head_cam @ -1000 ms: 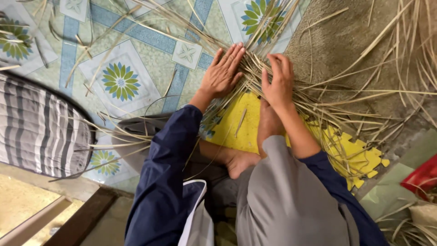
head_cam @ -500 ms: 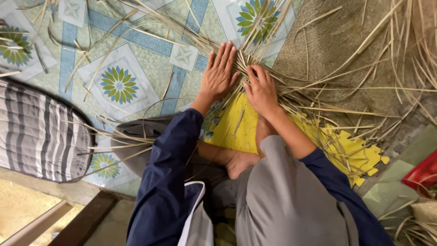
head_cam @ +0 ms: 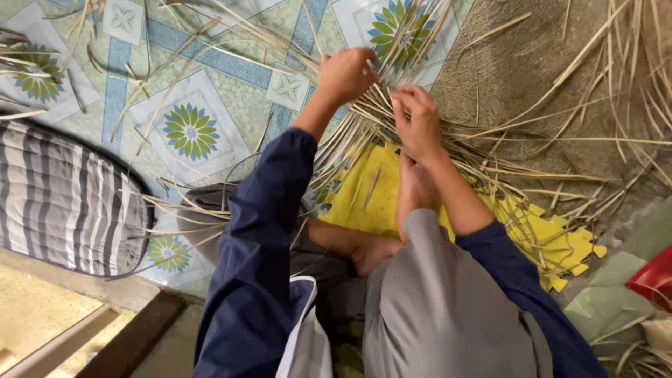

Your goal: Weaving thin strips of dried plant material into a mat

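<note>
The left hand [head_cam: 346, 73] is curled shut around a bunch of pale strips [head_cam: 364, 129], gripping them just above the yellow mat [head_cam: 364, 196]. The right hand [head_cam: 418, 124] sits just beside it, at the mat's upper edge, with thumb and fingers pinched together on a few of the same strips. The strips fan out from the two hands, crossing over the mat and spreading past it onto the patterned floor [head_cam: 189, 133] and onto the brown ground [head_cam: 532, 77] beyond the mat's upper right. A bare foot [head_cam: 413, 185] rests on the mat directly below the right hand, and a second foot [head_cam: 371, 252] lies at the mat's lower edge. A striped cushion [head_cam: 63, 203] lies well apart from the mat, to its left. A red object [head_cam: 654, 280] shows near the mat's lower right corner, cut off by the frame edge.
</note>
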